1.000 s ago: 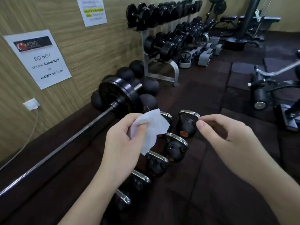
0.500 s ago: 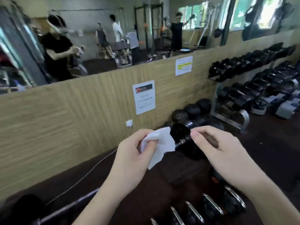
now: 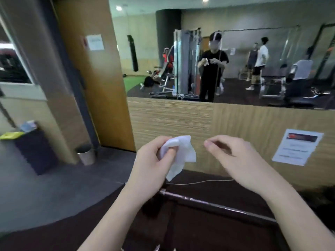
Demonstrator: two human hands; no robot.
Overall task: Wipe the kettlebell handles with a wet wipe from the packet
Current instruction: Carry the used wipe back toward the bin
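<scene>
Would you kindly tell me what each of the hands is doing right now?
Left hand: closed on the wet wipe.
Right hand: holds nothing, fingers loosely curled.

This is a gym: a wide wall mirror above wood-grain panelling reflects weight machines and people, a long steel barbell bar lies on dark rubber flooring, with a printed paper notice on the wall.
</scene>
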